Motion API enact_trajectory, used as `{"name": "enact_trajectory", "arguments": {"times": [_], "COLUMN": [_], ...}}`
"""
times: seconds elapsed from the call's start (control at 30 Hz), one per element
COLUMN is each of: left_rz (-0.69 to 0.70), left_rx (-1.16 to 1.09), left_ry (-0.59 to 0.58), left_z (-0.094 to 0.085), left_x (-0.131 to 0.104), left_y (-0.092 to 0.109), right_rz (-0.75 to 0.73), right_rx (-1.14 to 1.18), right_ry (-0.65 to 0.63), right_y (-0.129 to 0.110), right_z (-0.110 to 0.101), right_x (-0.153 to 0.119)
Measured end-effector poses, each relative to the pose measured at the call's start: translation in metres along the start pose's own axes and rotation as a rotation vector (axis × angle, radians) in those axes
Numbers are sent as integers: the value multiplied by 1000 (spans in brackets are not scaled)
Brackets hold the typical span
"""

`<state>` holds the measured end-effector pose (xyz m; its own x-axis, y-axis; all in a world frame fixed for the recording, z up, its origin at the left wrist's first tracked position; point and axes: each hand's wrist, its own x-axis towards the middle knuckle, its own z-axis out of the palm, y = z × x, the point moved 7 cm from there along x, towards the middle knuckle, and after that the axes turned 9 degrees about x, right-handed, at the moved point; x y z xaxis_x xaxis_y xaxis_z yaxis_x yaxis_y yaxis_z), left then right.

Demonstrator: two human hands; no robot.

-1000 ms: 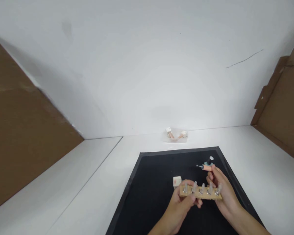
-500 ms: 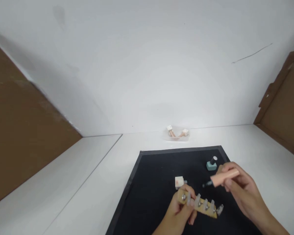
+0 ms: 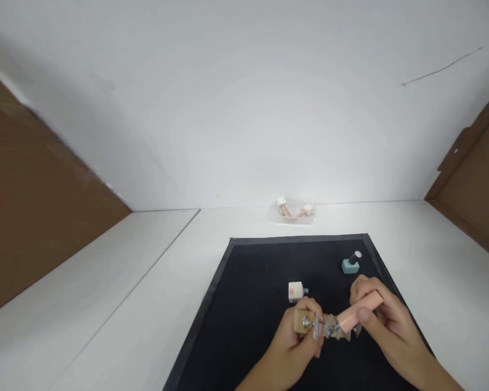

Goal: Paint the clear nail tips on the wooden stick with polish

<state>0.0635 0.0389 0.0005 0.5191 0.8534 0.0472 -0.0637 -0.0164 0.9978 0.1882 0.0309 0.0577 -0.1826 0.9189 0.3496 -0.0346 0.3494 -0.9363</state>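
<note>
My left hand point(image 3: 295, 341) is closed around a wooden nail tip stand point(image 3: 300, 321), on which several clear nail tips stand on metal posts. In my right hand point(image 3: 387, 323) is a nail polish brush by its long peach cap point(image 3: 361, 310). The dark brush end is down among the nail tips near the middle of the stand; exact contact is too small to tell. Just beyond my left fingers a white nail polish bottle point(image 3: 295, 291) lies on its side, its uncapped neck pointing right. A teal nail polish bottle point(image 3: 350, 266) with a dark cap stands past my right hand.
A black mat point(image 3: 248, 282) with a grey border lies under both hands on the white table point(image 3: 158, 293). At the back, a clear tray point(image 3: 291, 219) holds white-and-peach bottles against the white wall. Brown cardboard panels point(image 3: 41, 195) flank the table.
My right hand has moved left and brought the brush from beside the stand onto the nail tips. The stand has turned slightly in my left hand. The view has shifted a little.
</note>
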Motion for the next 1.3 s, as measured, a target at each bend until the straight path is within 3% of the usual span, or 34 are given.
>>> {"name": "enact_trajectory", "arguments": {"times": [0.17, 0.3, 0.43, 0.53, 0.63, 0.9, 1.13, 1.3], "left_rz": [13, 11, 17, 4, -14, -96, -103, -116], "left_rx": [-4, -15, -35, -62, -99, -164, -174, -173], "left_ry": [6, 7, 14, 2, -21, -99, -111, -100], "left_z": [-1, -1, -1, 0, 1, 5, 5, 4], "left_x": [-1, 0, 1, 1, 1, 2, 2, 2], "left_y": [-2, -1, -2, -5, -9, -15, -17, -17], "right_rz": [-55, -16, 120, 186, 161, 198, 172, 70], "right_rx": [-178, -186, 48, 287, 375, 237, 18, -86], "right_ry": [58, 132, 196, 149, 89, 21, -8, 25], "right_y": [-2, 2, 12, 16, 15, 27, 16, 8], "right_z": [-4, -11, -20, -19, -16, -6, -3, -6], "right_x": [1, 2, 3, 3, 2, -4, -2, 3]}}
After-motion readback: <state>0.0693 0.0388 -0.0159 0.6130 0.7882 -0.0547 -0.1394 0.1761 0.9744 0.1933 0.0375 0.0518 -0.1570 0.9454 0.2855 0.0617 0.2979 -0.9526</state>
